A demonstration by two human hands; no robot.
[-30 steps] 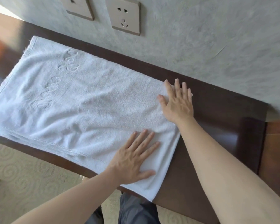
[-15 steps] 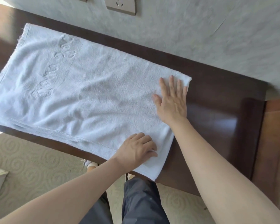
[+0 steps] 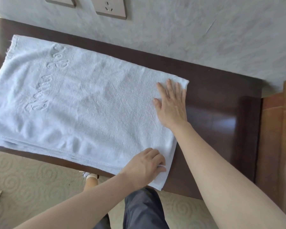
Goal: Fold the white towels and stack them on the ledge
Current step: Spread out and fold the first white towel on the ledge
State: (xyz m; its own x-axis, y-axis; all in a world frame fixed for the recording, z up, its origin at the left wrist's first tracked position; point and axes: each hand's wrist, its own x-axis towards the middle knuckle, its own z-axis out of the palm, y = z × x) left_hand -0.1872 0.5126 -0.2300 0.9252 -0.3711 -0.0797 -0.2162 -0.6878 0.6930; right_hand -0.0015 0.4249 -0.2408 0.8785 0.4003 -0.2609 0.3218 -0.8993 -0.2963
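The towel [image 3: 82,103] lies spread on the ledge [image 3: 221,116], near edge overhanging. The left hand [image 3: 144,166], flat a second ago, has curled to pinch the near right corner; the right hand [image 3: 172,104] stays flat, fingers straight, pinning the far corner. Probably another fold coming.

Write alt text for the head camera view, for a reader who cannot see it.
A person's right hand presses flat on the far right corner of a white towel spread on a dark wooden ledge, while the left hand grips its near right corner. Two wall sockets sit on the grey wall above.
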